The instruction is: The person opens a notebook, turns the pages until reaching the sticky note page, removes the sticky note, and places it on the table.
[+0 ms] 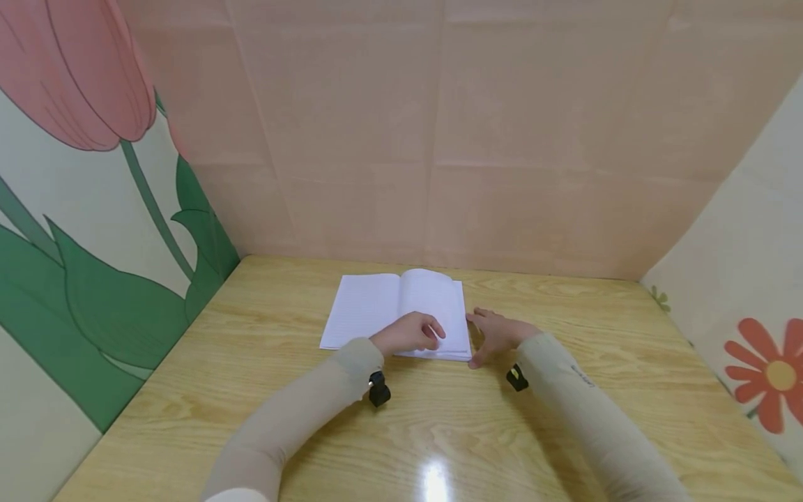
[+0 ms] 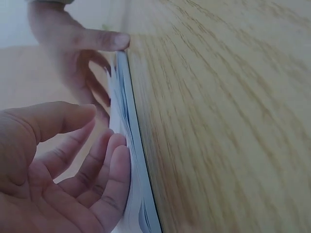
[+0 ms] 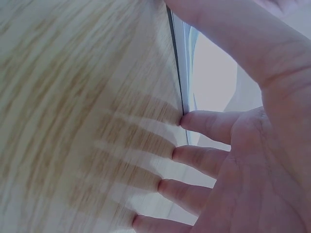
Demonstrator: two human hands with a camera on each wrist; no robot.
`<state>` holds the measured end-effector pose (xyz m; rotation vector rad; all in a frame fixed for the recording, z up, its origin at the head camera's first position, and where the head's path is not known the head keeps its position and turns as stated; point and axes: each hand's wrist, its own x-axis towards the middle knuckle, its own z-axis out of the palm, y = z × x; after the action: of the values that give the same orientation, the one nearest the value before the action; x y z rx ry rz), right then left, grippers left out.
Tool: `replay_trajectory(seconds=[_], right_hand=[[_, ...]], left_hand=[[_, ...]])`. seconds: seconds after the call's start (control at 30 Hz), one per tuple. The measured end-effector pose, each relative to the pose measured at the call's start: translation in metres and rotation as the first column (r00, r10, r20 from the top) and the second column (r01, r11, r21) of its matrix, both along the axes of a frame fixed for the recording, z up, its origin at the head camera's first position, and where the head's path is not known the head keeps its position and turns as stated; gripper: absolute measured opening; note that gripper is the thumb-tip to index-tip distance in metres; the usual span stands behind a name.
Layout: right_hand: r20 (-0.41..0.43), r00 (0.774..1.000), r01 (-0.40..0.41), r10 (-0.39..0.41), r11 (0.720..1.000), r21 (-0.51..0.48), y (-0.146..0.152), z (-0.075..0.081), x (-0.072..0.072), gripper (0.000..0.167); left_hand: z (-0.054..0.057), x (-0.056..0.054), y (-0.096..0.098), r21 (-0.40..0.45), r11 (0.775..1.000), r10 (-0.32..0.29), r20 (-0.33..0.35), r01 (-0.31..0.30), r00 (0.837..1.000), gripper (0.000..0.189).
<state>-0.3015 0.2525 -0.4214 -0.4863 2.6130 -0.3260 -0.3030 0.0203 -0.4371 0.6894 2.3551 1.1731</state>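
An open notebook (image 1: 366, 307) with lined white pages lies on the table, its right-hand pages bowed up near the fold. My left hand (image 1: 410, 332) rests over the lower right page with fingers loosely bent. In the left wrist view the thumb and fingertips of that left hand (image 2: 73, 165) stand apart, nothing between them. My right hand (image 1: 498, 331) is at the notebook's right edge, thumb by the near corner. Seen from the right wrist, the right hand's (image 3: 243, 141) fingers are spread and fairly straight, the index fingertip touching the notebook's edge (image 3: 181, 63).
The notebook lies on a wood-grain table (image 1: 439, 425) towards its back edge. Behind rises a pinkish cloth wall (image 1: 433, 139). Side panels carry a painted tulip (image 1: 81, 77) at left and a red flower (image 1: 778, 376) at right.
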Motion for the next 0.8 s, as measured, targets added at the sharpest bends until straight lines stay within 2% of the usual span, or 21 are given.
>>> replay_trajectory(seconds=[0.4,0.6,0.8], right_hand=[[-0.011,1.0,-0.006,0.006,1.0,-0.003,0.001,-0.002,-0.003,0.11],[-0.012,1.0,-0.007,0.007,1.0,-0.004,0.001,-0.002,-0.002,0.11],[-0.018,1.0,-0.013,0.013,1.0,-0.004,0.001,-0.002,-0.003,0.11]], left_hand=[[0.0,-0.003,0.015,-0.184,0.983,-0.004,-0.15,-0.024,0.989,0.016],[0.002,-0.003,0.018,-0.222,0.975,-0.021,-0.181,-0.02,0.983,0.018],[0.003,-0.003,0.019,-0.25,0.968,-0.026,-0.187,-0.023,0.982,0.01]])
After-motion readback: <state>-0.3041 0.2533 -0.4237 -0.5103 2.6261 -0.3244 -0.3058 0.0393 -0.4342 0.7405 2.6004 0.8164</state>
